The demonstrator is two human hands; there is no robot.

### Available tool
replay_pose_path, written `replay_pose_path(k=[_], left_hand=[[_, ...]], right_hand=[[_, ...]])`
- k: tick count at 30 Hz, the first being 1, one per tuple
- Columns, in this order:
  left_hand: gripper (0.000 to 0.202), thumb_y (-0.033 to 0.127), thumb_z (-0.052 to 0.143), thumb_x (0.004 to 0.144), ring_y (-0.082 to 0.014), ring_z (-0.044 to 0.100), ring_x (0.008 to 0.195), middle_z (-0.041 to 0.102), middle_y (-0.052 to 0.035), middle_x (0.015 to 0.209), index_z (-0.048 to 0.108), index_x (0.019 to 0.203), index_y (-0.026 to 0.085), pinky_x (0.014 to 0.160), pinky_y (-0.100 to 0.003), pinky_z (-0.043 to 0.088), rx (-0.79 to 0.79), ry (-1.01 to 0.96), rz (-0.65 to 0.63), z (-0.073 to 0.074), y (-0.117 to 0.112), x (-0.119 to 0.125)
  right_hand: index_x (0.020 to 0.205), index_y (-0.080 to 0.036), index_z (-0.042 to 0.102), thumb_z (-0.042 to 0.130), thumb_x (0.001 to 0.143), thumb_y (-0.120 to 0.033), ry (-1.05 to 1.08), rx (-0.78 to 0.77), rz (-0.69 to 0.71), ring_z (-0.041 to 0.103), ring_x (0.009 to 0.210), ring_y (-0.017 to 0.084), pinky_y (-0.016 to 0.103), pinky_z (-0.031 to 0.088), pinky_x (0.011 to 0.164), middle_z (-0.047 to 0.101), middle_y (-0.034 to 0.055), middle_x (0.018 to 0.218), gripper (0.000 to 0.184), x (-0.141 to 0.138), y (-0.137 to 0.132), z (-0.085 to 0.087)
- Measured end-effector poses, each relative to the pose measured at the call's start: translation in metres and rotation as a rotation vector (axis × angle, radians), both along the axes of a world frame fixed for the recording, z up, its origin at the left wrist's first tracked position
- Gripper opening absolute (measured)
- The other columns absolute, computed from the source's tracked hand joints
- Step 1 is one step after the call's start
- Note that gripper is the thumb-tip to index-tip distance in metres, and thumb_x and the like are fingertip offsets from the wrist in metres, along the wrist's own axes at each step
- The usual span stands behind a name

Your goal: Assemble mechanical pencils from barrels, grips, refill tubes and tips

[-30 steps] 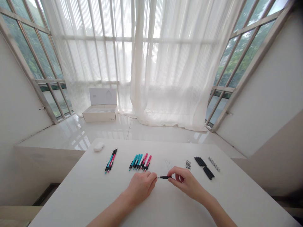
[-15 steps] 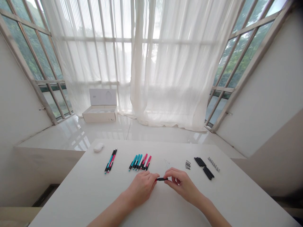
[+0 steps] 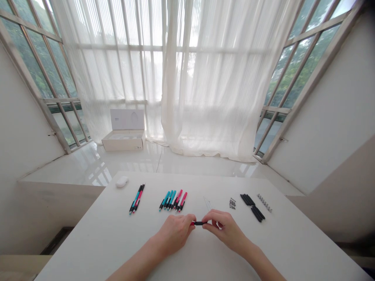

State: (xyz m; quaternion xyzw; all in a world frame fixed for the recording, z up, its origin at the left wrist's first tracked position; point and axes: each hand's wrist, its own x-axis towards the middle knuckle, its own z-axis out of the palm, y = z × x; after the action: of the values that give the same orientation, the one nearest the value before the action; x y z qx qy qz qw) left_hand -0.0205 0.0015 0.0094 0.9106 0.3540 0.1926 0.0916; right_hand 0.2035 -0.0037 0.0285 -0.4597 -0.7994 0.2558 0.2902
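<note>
The person's left hand [image 3: 175, 233] and right hand [image 3: 227, 230] meet just above the white table [image 3: 88, 238], both curled nearly closed around a short black tube [image 3: 199, 223] with a red end [image 3: 192, 223]. The tube lies level between them, just off the table as far as can be told. The left fingers [image 3: 187, 219] close on the red end, while the right thumb and forefinger pinch the black part from the other side. Just beyond the right hand lie some thin clear strips [image 3: 208, 203], hard to make out. To their left is a group of assembled teal and pink pens [image 3: 172, 200], and further left a tighter bundle of teal and pink pens [image 3: 136, 198]. To the right sit a small cluster of metal parts [image 3: 232, 203], a double row of black tubes [image 3: 252, 207], and a line of small silver pieces [image 3: 265, 203]. A small white oval object [image 3: 122, 181] rests near the far edge of the table. Beyond the table, on a glossy white floor [image 3: 193, 166], an open white box [image 3: 124, 136] stands against sheer white curtains [image 3: 222, 97] covering tall windows [image 3: 304, 66].
</note>
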Motion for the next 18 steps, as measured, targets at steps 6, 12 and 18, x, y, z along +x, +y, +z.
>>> replay_pose_path(k=[6,12,18], left_hand=[[0.008,0.022,0.043,0.096,-0.0171,0.065,0.070,0.068,0.0006,0.081,0.043,0.104,0.021,0.055,-0.025,0.037,-0.031,0.013,0.015,0.0015,0.0001,0.0008],[0.008,0.026,0.044,0.096,-0.0181,0.065,0.068,0.069,-0.0001,0.080,0.045,0.102,0.021,0.053,-0.025,0.036,-0.030,0.042,0.059,0.0002,0.0000,0.0018],[0.008,0.028,0.042,0.097,-0.0192,0.066,0.069,0.068,-0.0009,0.083,0.047,0.098,0.021,0.051,-0.025,0.038,-0.007,0.112,0.055,0.0009,0.0005,0.0025]], right_hand=[[0.083,-0.022,0.069,0.060,0.086,-0.033,-0.004,-0.011,0.014,0.055,0.060,0.012,0.024,0.045,0.059,0.067,0.0013,0.075,0.015,-0.0015,-0.0012,0.0015],[0.082,-0.021,0.069,0.059,0.087,-0.032,0.004,0.008,0.031,0.053,0.059,0.011,0.023,0.044,0.058,0.065,0.0013,0.076,0.016,-0.0035,-0.0013,-0.0004],[0.082,-0.021,0.067,0.056,0.090,-0.035,0.004,0.062,0.066,0.052,0.059,0.011,0.023,0.045,0.059,0.067,0.0034,0.082,0.020,-0.0040,-0.0003,-0.0083]])
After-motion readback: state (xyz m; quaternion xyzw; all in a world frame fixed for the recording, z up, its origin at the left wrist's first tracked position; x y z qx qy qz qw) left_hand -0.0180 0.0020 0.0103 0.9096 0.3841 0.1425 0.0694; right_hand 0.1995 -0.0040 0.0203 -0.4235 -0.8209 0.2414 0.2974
